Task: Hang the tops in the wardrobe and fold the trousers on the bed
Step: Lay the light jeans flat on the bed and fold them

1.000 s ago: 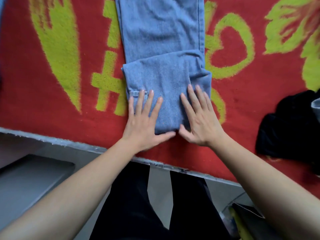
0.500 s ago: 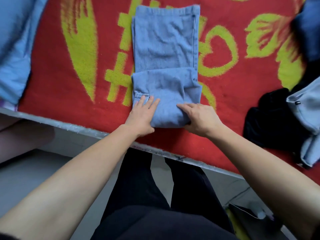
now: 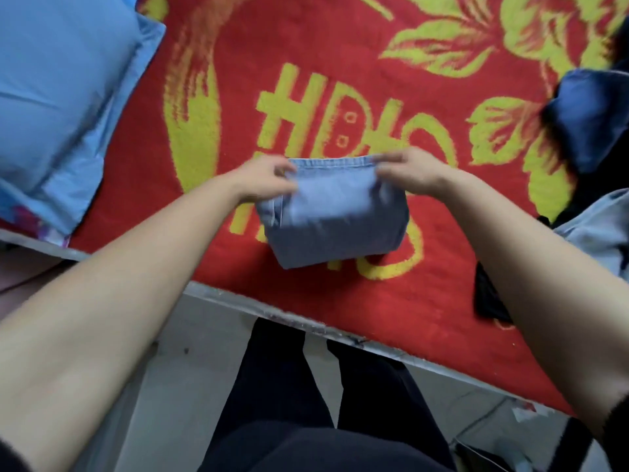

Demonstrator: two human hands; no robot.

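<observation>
The jeans are faded light blue denim with a paler stitched hem. The bed cover is bright red, patterned with yellow-green characters and leafy flowers. The pillow is plain sky blue. Off to the side are a dark blue garment, a black garment and a pale grey-blue garment.

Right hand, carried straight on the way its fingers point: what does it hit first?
The right hand points left along the hem of the folded light-blue denim trousers it pinches; next comes the left hand, probably at similar height.
</observation>
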